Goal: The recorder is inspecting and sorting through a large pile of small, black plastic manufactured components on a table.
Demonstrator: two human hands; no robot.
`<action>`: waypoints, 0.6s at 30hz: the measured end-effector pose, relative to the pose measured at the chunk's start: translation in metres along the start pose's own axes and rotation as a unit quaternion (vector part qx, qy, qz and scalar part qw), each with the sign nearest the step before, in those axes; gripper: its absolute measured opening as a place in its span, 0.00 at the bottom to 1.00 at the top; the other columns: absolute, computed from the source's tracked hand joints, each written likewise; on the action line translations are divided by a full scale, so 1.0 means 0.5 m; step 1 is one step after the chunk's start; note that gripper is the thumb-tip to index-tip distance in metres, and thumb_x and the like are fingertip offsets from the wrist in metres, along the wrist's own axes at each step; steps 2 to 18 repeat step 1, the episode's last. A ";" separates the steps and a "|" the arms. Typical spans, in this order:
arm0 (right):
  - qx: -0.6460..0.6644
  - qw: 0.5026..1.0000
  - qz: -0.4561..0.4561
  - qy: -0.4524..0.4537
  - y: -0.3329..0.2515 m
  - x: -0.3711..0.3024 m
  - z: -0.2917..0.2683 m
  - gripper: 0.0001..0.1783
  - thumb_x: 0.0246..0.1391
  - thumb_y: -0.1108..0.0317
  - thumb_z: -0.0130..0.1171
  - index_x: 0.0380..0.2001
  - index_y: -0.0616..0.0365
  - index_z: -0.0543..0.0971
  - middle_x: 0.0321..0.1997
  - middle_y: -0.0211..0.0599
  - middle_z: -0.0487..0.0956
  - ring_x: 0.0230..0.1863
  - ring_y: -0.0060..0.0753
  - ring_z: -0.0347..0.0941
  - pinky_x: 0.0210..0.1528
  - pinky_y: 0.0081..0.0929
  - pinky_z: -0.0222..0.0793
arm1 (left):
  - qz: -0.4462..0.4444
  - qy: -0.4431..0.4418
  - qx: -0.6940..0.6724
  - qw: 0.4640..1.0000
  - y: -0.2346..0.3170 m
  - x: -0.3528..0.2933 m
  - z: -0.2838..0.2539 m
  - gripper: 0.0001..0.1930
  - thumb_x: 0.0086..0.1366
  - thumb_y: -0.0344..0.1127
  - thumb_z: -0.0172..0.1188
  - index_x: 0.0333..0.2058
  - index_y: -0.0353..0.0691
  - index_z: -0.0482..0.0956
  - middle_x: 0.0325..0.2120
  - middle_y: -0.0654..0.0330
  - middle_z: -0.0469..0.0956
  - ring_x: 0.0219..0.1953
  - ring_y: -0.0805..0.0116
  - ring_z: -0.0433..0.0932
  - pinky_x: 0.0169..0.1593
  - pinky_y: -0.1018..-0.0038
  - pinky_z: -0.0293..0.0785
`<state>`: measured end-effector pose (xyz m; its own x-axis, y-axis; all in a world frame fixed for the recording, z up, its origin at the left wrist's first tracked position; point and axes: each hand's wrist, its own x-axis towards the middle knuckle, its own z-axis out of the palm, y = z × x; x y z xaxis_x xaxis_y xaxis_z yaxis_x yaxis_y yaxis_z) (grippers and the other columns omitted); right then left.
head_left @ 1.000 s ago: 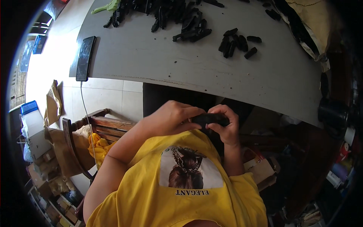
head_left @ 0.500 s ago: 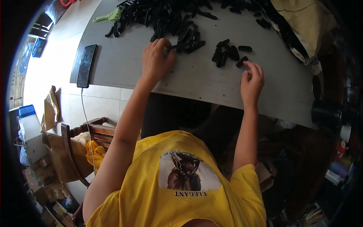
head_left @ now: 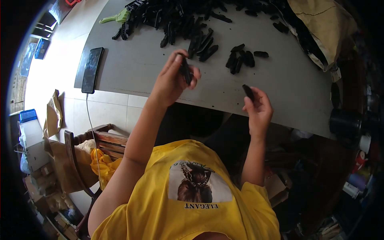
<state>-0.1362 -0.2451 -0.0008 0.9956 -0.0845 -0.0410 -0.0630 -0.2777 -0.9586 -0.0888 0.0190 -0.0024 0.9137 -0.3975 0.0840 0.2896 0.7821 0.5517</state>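
My left hand (head_left: 176,76) is closed on a long, narrow black plastic piece (head_left: 186,71), raised just above the table's near edge. Between the thumb and fingers of my right hand (head_left: 260,108) is a shorter, dark oblong piece (head_left: 248,93). The two held pieces are apart. Beyond my left hand lies a big heap of black plastic pieces (head_left: 176,18), with a few long ones (head_left: 204,46) at its near side. A small group of short black pieces (head_left: 240,59) rests on the table past my right hand.
A phone (head_left: 92,70) with a white cable lies at the grey table's (head_left: 132,68) left edge. A light green tool or brush (head_left: 116,17) touches the heap. At the far right is a tan sack (head_left: 320,24). A wooden chair (head_left: 108,144) stands at the left.
My left hand has lifted a long black piece from the heap and come nearer. My right hand has picked up a short piece beside the small group and drawn back toward me.
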 end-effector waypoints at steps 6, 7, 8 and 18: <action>0.080 0.996 -0.014 -0.028 0.001 -0.012 0.008 0.15 0.57 0.67 0.54 0.49 0.54 0.73 0.37 0.36 0.78 0.35 0.41 0.75 0.41 0.29 0.70 | -0.061 -0.201 -0.081 0.974 0.002 0.007 -0.030 0.18 0.67 0.46 0.48 0.52 0.49 0.59 0.45 0.51 0.74 0.42 0.57 0.76 0.45 0.72 0.69; 0.080 0.996 -0.014 -0.028 0.001 -0.012 0.008 0.15 0.57 0.67 0.54 0.49 0.54 0.73 0.37 0.36 0.78 0.35 0.41 0.75 0.41 0.29 0.70 | -0.061 -0.201 -0.081 0.974 0.002 0.007 -0.030 0.18 0.67 0.46 0.48 0.52 0.49 0.59 0.45 0.51 0.74 0.42 0.57 0.76 0.45 0.72 0.69; 0.080 0.996 -0.014 -0.028 0.001 -0.012 0.008 0.15 0.57 0.67 0.54 0.49 0.54 0.73 0.37 0.36 0.78 0.35 0.41 0.75 0.41 0.29 0.70 | -0.061 -0.201 -0.081 0.974 0.002 0.007 -0.030 0.18 0.67 0.46 0.48 0.52 0.49 0.59 0.45 0.51 0.74 0.42 0.57 0.76 0.45 0.72 0.69; 0.080 0.996 -0.014 -0.028 0.001 -0.012 0.008 0.15 0.57 0.67 0.54 0.49 0.54 0.73 0.37 0.36 0.78 0.35 0.41 0.75 0.41 0.29 0.70 | -0.061 -0.201 -0.081 0.974 0.002 0.007 -0.030 0.18 0.67 0.46 0.48 0.52 0.49 0.59 0.45 0.51 0.74 0.42 0.57 0.76 0.45 0.72 0.69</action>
